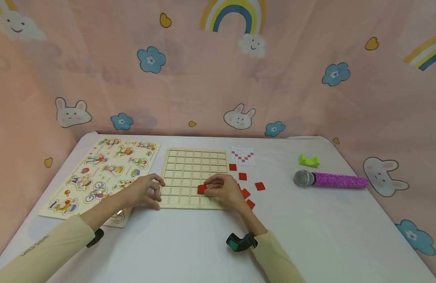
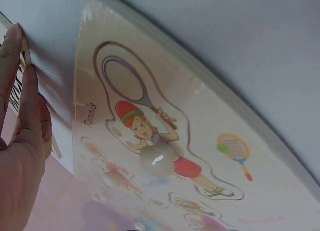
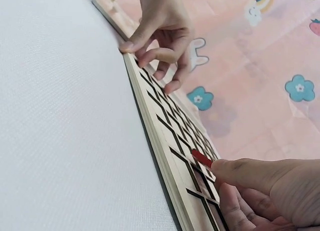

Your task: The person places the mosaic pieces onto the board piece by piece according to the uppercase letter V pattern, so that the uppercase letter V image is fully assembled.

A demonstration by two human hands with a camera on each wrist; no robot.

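A pale wooden grid board (image 1: 184, 204) lies flat on the table, its squares outlined by dark grooves. My left hand (image 1: 146, 191) rests its spread fingertips along the board's left edge, with the thumb (image 3: 128, 47) at the near corner. Between thumb and fingers, my right hand (image 1: 223, 190) pinches a red square tile (image 1: 201, 189). That tile (image 3: 202, 158) is tilted close over the grid in the right wrist view. Several loose red tiles (image 1: 242, 176) lie right of the board, some partly hidden by the right hand.
A puzzle board with sports figures (image 1: 113, 169) lies on the left; its tennis piece (image 2: 150, 126) shows closely in the left wrist view. A pattern card (image 1: 243, 156) with red squares lies behind the tiles. Farther right are a purple microphone (image 1: 331, 179) and a green stand (image 1: 308, 160).
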